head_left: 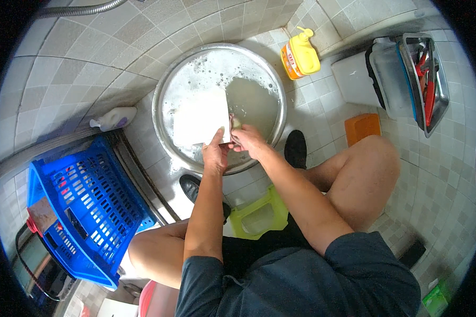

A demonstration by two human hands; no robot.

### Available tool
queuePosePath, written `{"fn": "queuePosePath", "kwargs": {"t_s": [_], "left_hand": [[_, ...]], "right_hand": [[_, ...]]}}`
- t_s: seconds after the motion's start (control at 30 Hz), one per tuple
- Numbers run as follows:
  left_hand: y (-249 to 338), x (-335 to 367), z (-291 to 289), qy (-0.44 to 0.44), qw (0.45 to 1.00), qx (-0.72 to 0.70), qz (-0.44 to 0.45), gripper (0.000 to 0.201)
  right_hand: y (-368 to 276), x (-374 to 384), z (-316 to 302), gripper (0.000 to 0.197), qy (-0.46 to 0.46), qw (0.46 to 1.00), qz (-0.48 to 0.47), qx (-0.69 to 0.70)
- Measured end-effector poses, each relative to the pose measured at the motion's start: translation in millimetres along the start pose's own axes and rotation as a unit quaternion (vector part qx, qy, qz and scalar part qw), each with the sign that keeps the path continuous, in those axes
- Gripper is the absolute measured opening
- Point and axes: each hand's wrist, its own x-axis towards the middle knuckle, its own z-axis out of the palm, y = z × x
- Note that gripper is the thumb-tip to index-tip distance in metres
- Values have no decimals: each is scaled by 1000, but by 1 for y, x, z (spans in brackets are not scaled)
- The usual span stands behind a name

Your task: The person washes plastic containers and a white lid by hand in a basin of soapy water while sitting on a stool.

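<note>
In front of me stands a wide round metal basin (159, 138) with cloudy, soapy water (253, 100) and foam in it. Over its left half is a flat white panel (202, 113), so bright that its surface detail is lost. My left hand (215, 154) grips the panel's near edge, thumb on top. At the panel's right edge, my right hand (247, 141) is closed, its fingers partly hidden. A small pale yellowish piece shows beside those fingers; I cannot tell what it is or whether they hold it.
A yellow pump bottle (300, 55) stands beyond the basin's right side, a white bottle (113, 119) lies to its left. A blue plastic crate (98, 203) leans at left. An orange block (363, 128) and a metal tray with red-handled tools (438, 100) are right. A green stool (259, 214) is below me.
</note>
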Motion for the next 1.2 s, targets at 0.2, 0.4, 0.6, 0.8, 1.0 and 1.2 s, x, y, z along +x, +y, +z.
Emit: {"fn": "queuePosePath", "kwargs": {"t_s": [0.2,0.4,0.6,0.8,1.0,1.2], "left_hand": [[-5,7,-7,43,999,15,-5,37],[-12,6,2,98,993,52,32,38],[-26,-8,-8,-14,996,88,10,28],[-15,-6,-9,14,997,67,28,24],[-13,-12,-14,-24,994,108,-9,31],[-4,-13,-12,4,989,142,26,30]], "right_hand": [[1,6,-6,39,91,992,-69,62],[18,21,-5,49,20,930,-60,-362],[16,45,-16,46,155,983,-23,-94],[11,19,7,39,117,988,73,-67],[-21,16,-8,27,152,986,-20,-69],[-4,6,-6,30,14,992,124,32]]}}
